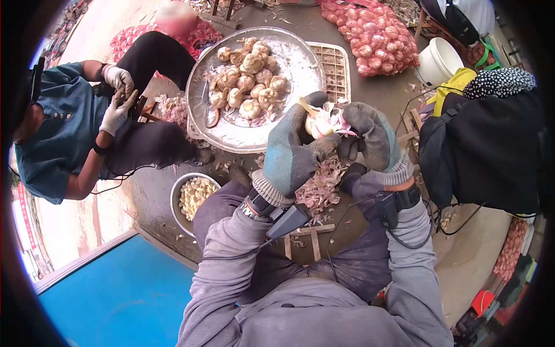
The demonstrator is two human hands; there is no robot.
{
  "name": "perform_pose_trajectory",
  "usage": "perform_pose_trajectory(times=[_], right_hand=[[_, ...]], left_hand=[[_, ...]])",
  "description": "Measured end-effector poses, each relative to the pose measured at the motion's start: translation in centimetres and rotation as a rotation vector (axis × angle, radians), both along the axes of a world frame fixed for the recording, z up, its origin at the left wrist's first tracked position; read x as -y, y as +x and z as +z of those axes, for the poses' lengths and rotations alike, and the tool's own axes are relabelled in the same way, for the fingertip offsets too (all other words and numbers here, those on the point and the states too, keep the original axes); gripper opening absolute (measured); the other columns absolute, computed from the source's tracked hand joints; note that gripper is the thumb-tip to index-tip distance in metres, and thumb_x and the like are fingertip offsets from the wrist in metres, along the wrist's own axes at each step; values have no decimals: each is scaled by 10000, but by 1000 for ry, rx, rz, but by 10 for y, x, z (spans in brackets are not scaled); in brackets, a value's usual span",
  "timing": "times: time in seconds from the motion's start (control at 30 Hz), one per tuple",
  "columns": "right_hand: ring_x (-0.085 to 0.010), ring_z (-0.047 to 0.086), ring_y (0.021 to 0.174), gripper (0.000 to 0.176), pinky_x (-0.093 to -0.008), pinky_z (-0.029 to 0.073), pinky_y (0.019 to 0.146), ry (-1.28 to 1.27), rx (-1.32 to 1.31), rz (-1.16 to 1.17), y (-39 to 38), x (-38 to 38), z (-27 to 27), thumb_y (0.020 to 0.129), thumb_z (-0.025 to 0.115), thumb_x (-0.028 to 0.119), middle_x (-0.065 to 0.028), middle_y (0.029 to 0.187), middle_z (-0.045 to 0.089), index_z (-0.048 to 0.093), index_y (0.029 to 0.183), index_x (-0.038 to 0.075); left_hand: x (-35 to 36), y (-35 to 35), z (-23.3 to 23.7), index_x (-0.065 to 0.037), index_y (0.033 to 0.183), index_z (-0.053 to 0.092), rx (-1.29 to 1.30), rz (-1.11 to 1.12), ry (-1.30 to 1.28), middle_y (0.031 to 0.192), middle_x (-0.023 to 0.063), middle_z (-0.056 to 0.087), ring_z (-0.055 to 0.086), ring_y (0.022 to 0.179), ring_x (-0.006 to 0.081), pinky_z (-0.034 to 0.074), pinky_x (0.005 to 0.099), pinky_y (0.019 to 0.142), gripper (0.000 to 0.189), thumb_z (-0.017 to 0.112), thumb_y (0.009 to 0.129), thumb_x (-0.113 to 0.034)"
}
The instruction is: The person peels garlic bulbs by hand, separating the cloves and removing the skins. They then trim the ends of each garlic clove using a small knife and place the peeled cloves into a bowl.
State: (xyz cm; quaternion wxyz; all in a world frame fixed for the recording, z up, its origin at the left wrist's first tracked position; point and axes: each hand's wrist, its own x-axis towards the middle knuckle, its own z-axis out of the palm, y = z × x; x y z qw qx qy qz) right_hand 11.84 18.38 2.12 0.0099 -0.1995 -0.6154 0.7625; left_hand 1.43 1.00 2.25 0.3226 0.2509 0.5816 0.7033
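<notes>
My left hand (pixel 295 147), in a grey and blue work glove, is closed around a partly peeled garlic bulb (pixel 317 122), its stem end pointing up and left. My right hand (pixel 373 133), gloved too, pinches the pinkish garlic skin (pixel 341 124) at the bulb's right side; its fingertips are partly hidden. Just beyond my left hand is a round metal tray (pixel 300 63) with several unpeeled garlic bulbs (pixel 252 62) and loose skins on it. A curved tool with an orange-brown handle (pixel 214 119) lies at the tray's left side.
Left of my knees stands a metal bowl (pixel 174 199) of peeled cloves. Garlic skins (pixel 315 194) litter the ground between my legs. A co-worker in a teal shirt (pixel 58 124) sits at left. Mesh garlic sacks (pixel 376 43), a white bucket (pixel 438 62) and a black jacket (pixel 485 150) are around.
</notes>
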Motion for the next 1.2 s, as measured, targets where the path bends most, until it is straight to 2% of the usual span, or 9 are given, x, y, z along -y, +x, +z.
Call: perform_pose_trajectory(times=[0.1, 0.3, 0.5, 0.57, 0.63, 0.73, 0.9, 1.0, 1.2], right_hand=[[-133, 676, 627, 480, -213, 497, 498, -6, 48, 5, 2, -3, 6, 984, 608, 469, -74, 845, 701, 631, 1112, 7], [-119, 674, 639, 481, -209, 509, 514, -34, 32, -10, 6, -18, -2, 981, 629, 443, -62, 857, 690, 634, 1183, 6], [-91, 658, 712, 425, -193, 495, 552, -156, -91, -136, 10, -26, -5, 984, 662, 361, -32, 860, 669, 637, 1223, 10], [-68, 633, 696, 378, -202, 493, 569, 5, -54, -12, 3, -7, 12, 979, 686, 317, -45, 901, 671, 640, 1189, 7], [-83, 631, 829, 374, -247, 535, 713, 352, -37, -43, -3, 14, 11, 915, 773, 307, -40, 962, 682, 657, 1105, 7], [-104, 632, 882, 376, -258, 537, 774, 483, -18, -113, -5, 23, 0, 902, 785, 316, -37, 966, 678, 670, 1079, 6], [-66, 599, 796, 379, -236, 520, 686, 153, 0, -109, -4, 24, -2, 934, 743, 343, -17, 913, 662, 674, 1081, 1], [-65, 591, 725, 431, -226, 498, 602, 171, 29, -69, -1, 14, -7, 981, 651, 417, -23, 900, 662, 673, 1076, -3], [-98, 613, 646, 464, -227, 478, 516, -244, -63, -172, 5, 3, -7, 999, 560, 448, -45, 873, 665, 669, 1103, 9]], left_hand=[[0, -1, 5, 30, 1423, 489, 16, -5, -4, 1293, 117, 609, 582, 1185, 187, 482, 336, 1019, 657, 772, 830, 11], [0, -4, 5, 28, 1337, 549, 110, 41, 13, 1189, 102, 658, 634, 1060, 147, 538, 296, 903, 565, 797, 831, -9], [-3, -6, -12, 7, 1281, 572, -163, 111, -70, 1124, 99, 644, 630, 1014, 146, 539, 292, 868, 519, 812, 823, -34], [-4, -2, -13, 13, 1316, 551, -207, 58, -133, 1154, 66, 648, 600, 1052, 113, 520, 278, 904, 534, 800, 845, -26], [-8, 2, -24, 17, 1321, 546, -232, -15, -151, 1158, 62, 644, 602, 1064, 120, 521, 281, 913, 535, 795, 850, -27], [-7, 7, -26, 6, 1296, 576, -335, -3, -223, 1122, 74, 658, 624, 1020, 127, 537, 288, 885, 504, 799, 847, -45], [-6, 6, -24, -7, 1253, 616, -389, 6, -267, 1067, 82, 682, 641, 981, 132, 548, 295, 853, 469, 816, 832, -67], [-7, 9, -22, 2, 1238, 626, -466, 1, -302, 1047, 69, 693, 650, 944, 133, 549, 296, 831, 447, 813, 839, -75], [-7, 7, 0, 24, 1332, 537, 205, -57, -14, 1005, 88, 692, 650, 822, 133, 535, 279, 707, 505, 749, 880, -48]])
